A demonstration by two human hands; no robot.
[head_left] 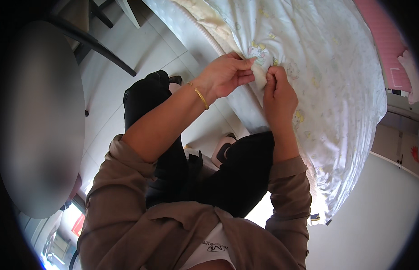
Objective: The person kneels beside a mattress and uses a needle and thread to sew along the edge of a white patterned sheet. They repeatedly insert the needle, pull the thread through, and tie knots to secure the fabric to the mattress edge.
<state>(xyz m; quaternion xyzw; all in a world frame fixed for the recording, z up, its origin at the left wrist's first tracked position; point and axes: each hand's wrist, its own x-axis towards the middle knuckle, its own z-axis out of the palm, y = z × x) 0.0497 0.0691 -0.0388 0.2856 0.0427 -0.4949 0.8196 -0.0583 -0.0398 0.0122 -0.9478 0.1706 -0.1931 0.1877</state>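
Observation:
A white duvet cover (326, 85) with small pastel cartoon prints spreads over the bed, its near edge bunched up between my hands. My left hand (231, 75), with a gold bangle (201, 98) on the wrist, pinches this edge between thumb and forefinger. A short way to the right, my right hand (280, 93) is closed on the same edge, its thumb pressed against the curled forefinger. Cream-coloured padding (260, 75) shows between the hands. More of this padding (214, 20) lies along the far left edge of the cover.
Dark chair legs (101, 47) stand on the pale tiled floor (148, 42) at the far left. Pink bedding (385, 40) lies beyond the cover at the right, near a low cabinet (394, 146). My bent knees in black trousers (245, 164) are close to the bedside.

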